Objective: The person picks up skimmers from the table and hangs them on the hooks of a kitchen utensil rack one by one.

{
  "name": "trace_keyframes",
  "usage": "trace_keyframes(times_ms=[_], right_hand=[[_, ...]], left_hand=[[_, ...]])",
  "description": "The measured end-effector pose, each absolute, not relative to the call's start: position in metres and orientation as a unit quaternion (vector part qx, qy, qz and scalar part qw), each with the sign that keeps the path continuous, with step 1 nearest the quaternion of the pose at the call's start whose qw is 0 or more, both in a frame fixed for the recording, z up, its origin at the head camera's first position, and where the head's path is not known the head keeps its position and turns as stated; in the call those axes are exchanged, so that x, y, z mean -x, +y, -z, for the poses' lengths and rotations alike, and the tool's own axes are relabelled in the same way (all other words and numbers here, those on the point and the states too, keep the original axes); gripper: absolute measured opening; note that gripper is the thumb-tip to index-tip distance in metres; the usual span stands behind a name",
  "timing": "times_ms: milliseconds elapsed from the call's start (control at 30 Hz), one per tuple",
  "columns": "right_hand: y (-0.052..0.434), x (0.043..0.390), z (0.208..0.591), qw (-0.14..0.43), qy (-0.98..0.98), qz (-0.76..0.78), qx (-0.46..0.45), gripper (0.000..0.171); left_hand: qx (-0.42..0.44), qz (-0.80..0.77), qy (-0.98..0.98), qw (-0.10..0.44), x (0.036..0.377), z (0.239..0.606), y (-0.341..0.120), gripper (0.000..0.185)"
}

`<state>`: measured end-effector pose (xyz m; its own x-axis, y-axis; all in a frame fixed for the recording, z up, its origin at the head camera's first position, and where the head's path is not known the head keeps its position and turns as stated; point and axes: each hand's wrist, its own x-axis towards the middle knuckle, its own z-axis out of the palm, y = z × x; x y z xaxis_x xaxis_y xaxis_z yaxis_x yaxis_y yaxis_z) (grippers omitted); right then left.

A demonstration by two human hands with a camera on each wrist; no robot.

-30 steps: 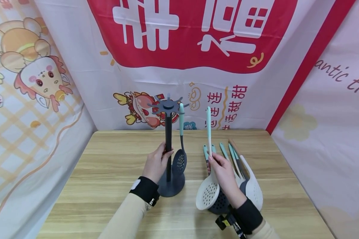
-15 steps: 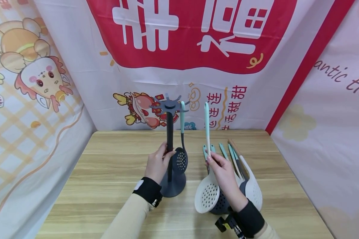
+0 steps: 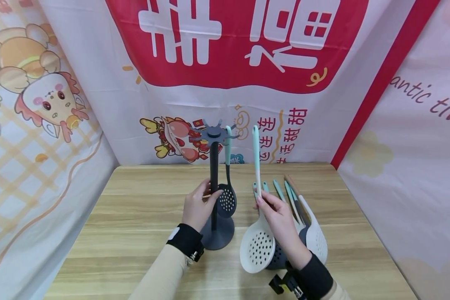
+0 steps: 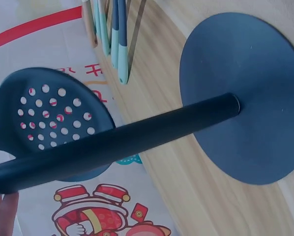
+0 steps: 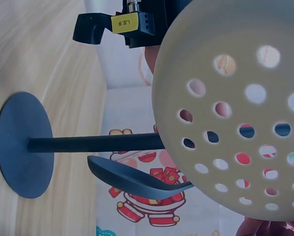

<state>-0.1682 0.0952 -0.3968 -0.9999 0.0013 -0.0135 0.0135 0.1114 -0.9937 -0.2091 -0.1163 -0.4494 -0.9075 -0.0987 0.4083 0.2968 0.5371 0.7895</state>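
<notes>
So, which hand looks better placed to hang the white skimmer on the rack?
Likely the right hand: it holds the white skimmer, teal handle end up, beside the rack. The left hand grips the rack.

Gap btwn dk spoon (image 3: pixel 226 201), wht skimmer (image 3: pixel 258 246)

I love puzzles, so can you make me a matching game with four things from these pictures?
Column one:
1. stand
2. table
3. left hand
4. right hand

Column two:
A. holds a white skimmer
B. dark and upright
C. grips a dark pole
D. flat, with wood grain

Right pairs: 1-B, 2-D, 3-C, 4-A
</notes>
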Motion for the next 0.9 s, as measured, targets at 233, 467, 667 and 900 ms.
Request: trace_keyframes(times_ms=[233,467,667,900], right_hand=[[0.095,0.164,0.394,0.006,0.743,0.669,0.01,0.033],[0.096,0.158,0.39,0.002,0.741,0.67,0.03,0.033],[0.097,0.152,0.387,-0.003,0.745,0.667,0.035,0.031],[0.1,0.146,0.386,-0.002,0.748,0.662,0.043,0.031]], left_hand=[[0.068,0.512,-0.845,0.14,0.211,0.444,-0.118,0.037],[0.103,0.554,-0.819,0.106,0.213,0.439,-0.119,0.047],[0.136,0.559,-0.812,0.098,0.216,0.435,-0.118,0.04],[0.157,0.545,-0.819,0.093,0.218,0.436,-0.116,0.037]])
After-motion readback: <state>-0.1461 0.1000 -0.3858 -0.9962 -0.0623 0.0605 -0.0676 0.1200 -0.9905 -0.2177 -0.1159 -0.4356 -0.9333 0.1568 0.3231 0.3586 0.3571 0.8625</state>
